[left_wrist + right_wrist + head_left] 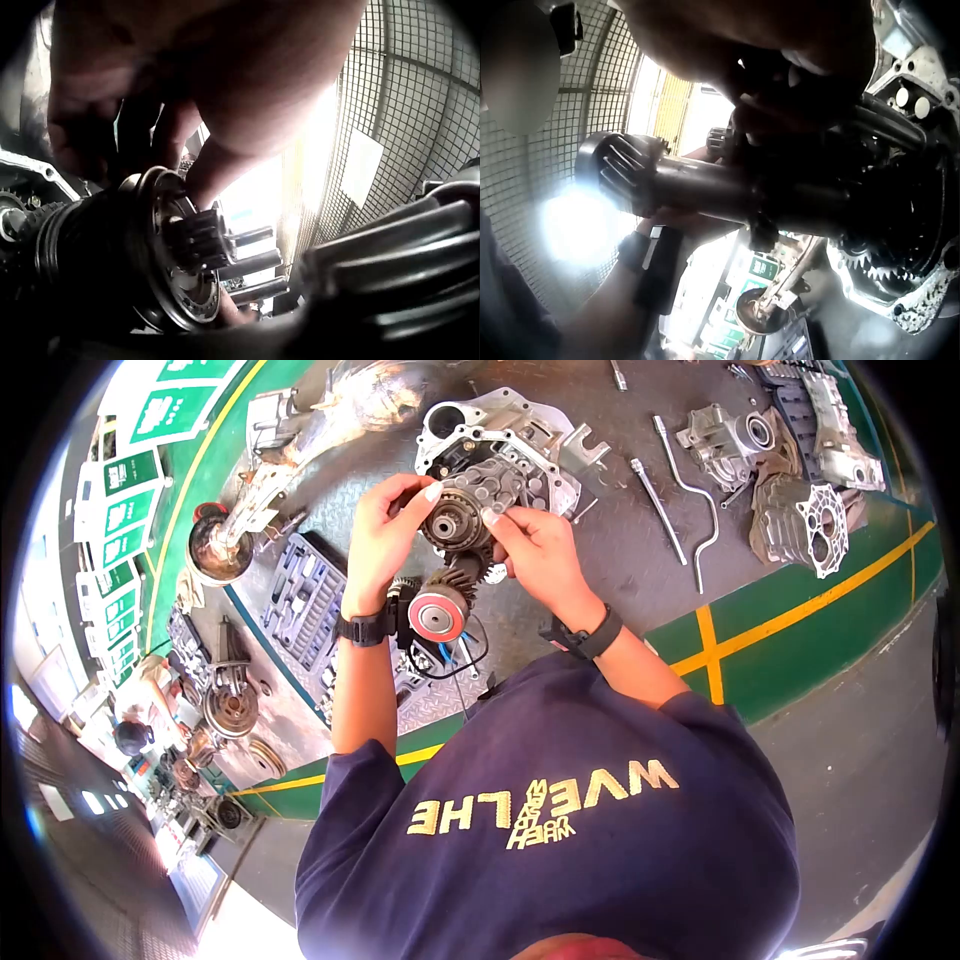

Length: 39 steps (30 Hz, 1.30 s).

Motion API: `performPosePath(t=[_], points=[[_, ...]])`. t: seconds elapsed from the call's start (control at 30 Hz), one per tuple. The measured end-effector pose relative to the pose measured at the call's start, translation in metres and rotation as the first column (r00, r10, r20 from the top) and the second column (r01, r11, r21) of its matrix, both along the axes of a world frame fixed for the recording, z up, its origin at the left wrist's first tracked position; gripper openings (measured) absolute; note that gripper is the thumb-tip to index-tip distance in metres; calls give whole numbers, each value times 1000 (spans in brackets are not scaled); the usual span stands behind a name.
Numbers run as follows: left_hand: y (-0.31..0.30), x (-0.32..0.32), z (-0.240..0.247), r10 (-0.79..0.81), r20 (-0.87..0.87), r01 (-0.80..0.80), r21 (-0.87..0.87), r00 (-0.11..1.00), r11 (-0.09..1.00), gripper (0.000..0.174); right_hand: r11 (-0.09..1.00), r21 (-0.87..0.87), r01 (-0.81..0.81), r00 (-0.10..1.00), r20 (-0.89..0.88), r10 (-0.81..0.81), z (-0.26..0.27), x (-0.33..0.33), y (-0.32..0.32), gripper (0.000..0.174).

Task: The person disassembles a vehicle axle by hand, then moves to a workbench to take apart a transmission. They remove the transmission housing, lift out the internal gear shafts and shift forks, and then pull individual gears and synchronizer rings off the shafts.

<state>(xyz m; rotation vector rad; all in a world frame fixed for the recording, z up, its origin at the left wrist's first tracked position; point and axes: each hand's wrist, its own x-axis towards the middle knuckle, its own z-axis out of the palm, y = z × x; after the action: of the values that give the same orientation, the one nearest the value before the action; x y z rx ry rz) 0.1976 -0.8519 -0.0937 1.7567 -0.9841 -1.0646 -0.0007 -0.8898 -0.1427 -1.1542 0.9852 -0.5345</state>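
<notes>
Head cam: high, fisheye, looks steeply down past the chest onto the plate surface (620, 550), mid-range. L wrist cam: under the left hand (225, 75), v. close, faces the gear shaft (180, 255) end. R wrist cam: under the right hand (780, 52), close, gear shaft side-on. All 3 share the gear shaft; both wrist cams share the mesh (405, 112) behind.

Bench top (620, 560): grey checker-plate steel, its edge set against a green floor (800, 650) with yellow lines. Near the middle stands a gearbox casing (500, 420), open side up. To its right lie a straight bar (657, 510) and a bent wrench (700, 510), then a small housing (722, 445) and a ribbed cover (815, 525). Left side: an open socket set (300, 595) and a long axle housing (300, 450) ending in a round drum (215, 550).
</notes>
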Motion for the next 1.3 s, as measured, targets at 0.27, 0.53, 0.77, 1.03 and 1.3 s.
performPosePath(t=[0.27, 0.53, 0.77, 1.03, 1.3], points=[[-1, -1, 22, -34, 110, 30, 37, 993, 999, 14, 999, -19, 36, 991, 131, -34, 16, -1, 8, 32], [4, 3, 17, -75, 24, 73, 66, 997, 995, 10, 970, -241, 18, 988, 152, 19, 16, -6, -4, 16], [6, 7, 6, -18, -25, 18, -4, 1000, 1000, 27, 968, -241, -71, 979, 170, 114, 13, -5, -13, 17], [9, 6, 10, -55, 103, 57, -18, 993, 998, 25, 962, -261, -77, 986, 126, 113, 20, -2, -14, 18], [10, 6, 7, -59, -9, 58, -56, 998, 997, 21, 982, -178, -60, 995, 74, 74, 24, 0, -7, 13]])
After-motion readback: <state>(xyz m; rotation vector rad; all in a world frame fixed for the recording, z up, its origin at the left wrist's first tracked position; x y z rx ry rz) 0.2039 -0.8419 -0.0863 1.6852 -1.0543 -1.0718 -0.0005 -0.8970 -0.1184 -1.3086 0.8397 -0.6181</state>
